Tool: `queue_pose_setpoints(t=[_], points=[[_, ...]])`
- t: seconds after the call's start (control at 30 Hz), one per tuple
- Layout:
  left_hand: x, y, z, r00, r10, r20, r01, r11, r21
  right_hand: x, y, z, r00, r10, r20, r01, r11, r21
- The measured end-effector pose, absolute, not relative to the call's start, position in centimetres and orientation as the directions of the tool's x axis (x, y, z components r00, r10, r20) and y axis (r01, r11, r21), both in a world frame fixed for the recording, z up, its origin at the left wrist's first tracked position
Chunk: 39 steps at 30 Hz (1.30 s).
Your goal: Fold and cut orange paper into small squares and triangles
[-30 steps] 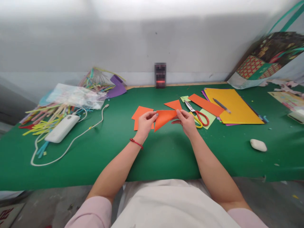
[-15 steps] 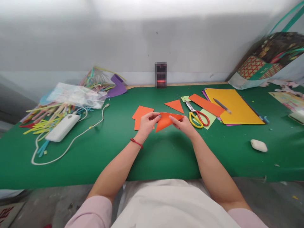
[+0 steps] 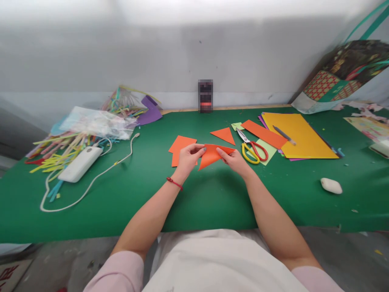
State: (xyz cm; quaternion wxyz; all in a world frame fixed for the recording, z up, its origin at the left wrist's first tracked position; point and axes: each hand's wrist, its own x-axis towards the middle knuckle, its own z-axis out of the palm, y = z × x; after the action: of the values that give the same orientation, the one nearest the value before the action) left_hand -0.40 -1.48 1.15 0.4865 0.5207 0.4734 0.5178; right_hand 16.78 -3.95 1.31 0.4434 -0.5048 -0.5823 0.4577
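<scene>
Both my hands hold a folded orange paper triangle (image 3: 211,155) just above the green table (image 3: 212,194). My left hand (image 3: 188,159) pinches its left corner, with a red string round the wrist. My right hand (image 3: 234,159) pinches its right edge, fingers closed on the paper. Behind my left hand lies a flat orange sheet (image 3: 179,146). A smaller orange triangle (image 3: 224,135) lies a little beyond. Scissors (image 3: 252,148) with red and yellow handles lie just right of my right hand.
A stack of coloured sheets topped by yellow (image 3: 299,136) with a pencil (image 3: 283,134) lies at the right, with an orange strip (image 3: 263,134) beside it. A white eraser-like lump (image 3: 331,185) sits further right. A white power bank (image 3: 80,163) with cable and coloured strips (image 3: 57,156) lie left. A patterned bag (image 3: 340,77) leans at the back right.
The orange paper has been folded smaller and lowered slightly. My right hand slid inward and down along its edge, uncovering the small orange triangle behind. My left hand barely moved.
</scene>
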Motion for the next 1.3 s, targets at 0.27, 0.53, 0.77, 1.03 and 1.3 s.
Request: queue_pose_setpoints(t=[0.27, 0.53, 0.77, 1.03, 1.3], points=[[-0.1, -1.7, 1.2, 0.025, 0.996, 0.082, -0.048, -0.081, 0.996, 15.5, -4.3, 1.2, -0.168, 0.986, 0.026, 0.074, 0.039, -0.996], [0.1, -2.0, 1.4, -0.002, 0.996, 0.094, -0.026, -0.094, 0.995, 14.7, -4.3, 0.5, -0.181, 0.983, -0.011, 0.008, -0.01, -1.0], [0.1, -2.0, 1.3, 0.001, 0.994, 0.108, -0.013, -0.108, 0.994, 14.9, -4.2, 0.4, -0.187, 0.982, 0.029, 0.057, 0.041, -0.998], [-0.1, -1.8, 1.3, -0.008, 0.993, 0.117, -0.028, -0.117, 0.993, 14.6, -4.5, 0.4, -0.252, 0.968, 0.018, 0.054, 0.033, -0.998], [-0.2, -1.5, 1.1, -0.008, 0.991, 0.132, -0.041, -0.132, 0.99, 14.4, -4.5, 0.3, -0.251, 0.968, -0.003, 0.158, 0.038, -0.987]])
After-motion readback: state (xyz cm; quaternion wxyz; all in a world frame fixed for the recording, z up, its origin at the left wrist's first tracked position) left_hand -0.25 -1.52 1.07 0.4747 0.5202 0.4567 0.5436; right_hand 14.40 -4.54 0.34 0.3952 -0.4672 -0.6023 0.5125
